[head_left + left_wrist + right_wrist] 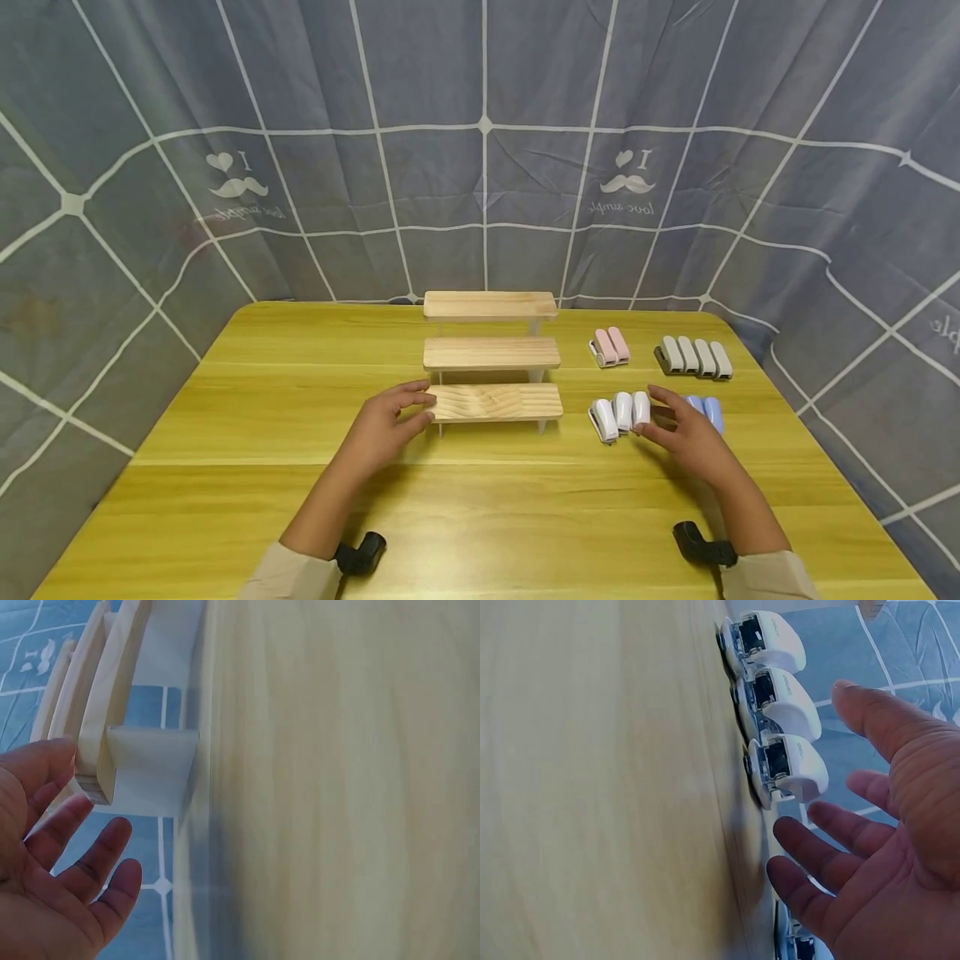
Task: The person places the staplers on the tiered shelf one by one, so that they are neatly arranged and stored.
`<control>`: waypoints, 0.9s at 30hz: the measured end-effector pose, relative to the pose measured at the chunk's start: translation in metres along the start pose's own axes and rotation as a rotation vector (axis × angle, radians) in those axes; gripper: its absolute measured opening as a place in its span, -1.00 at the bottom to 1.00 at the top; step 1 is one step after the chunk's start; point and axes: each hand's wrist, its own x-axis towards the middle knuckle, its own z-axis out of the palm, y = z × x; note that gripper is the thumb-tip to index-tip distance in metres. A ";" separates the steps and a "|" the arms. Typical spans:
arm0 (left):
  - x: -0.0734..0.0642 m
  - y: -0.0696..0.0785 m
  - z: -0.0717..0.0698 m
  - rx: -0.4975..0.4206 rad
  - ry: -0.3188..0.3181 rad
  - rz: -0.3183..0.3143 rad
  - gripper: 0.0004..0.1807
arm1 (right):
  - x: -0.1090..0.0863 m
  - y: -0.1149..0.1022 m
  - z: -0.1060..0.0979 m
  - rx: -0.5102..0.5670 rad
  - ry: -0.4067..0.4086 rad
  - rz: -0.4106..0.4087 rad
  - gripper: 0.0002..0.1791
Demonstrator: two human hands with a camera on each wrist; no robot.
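Observation:
A three-tier wooden step shelf (491,354) with pale supports stands at mid-table. My left hand (384,423) is at the left end of its lowest plank (495,402), thumb and index close against the end; the other fingers are loosely spread in the left wrist view. Three white mini staplers (622,412) stand in a row right of the shelf. Beside the rightmost white stapler (802,769) is my right hand (693,442), fingers apart and nothing in its grasp. It partly hides the blue mini staplers (712,412).
Behind the white row sit two pink mini staplers (619,343). Several grey mini staplers (705,357) line up at the back right. The wooden table (525,517) reaches back to a grey-blue curtain (420,179) with white lines.

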 end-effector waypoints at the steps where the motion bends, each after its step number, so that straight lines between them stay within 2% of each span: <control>1: 0.000 -0.001 0.001 -0.008 0.000 -0.004 -0.72 | 0.000 0.000 0.000 0.003 -0.001 -0.001 -0.16; 9: 0.000 -0.004 0.007 -0.141 0.005 -0.057 -0.67 | 0.005 0.002 0.002 -0.001 -0.003 0.013 -0.21; 14: 0.001 -0.009 0.009 -0.164 -0.009 -0.050 -0.63 | 0.007 0.004 0.002 0.009 -0.007 0.016 -0.22; 21: 0.001 -0.016 0.012 -0.213 0.007 -0.078 -0.64 | 0.008 0.009 0.005 -0.004 -0.002 0.019 -0.21; 27: 0.001 -0.022 0.015 -0.263 -0.002 -0.064 -0.61 | 0.007 0.009 0.006 -0.019 0.008 0.013 -0.21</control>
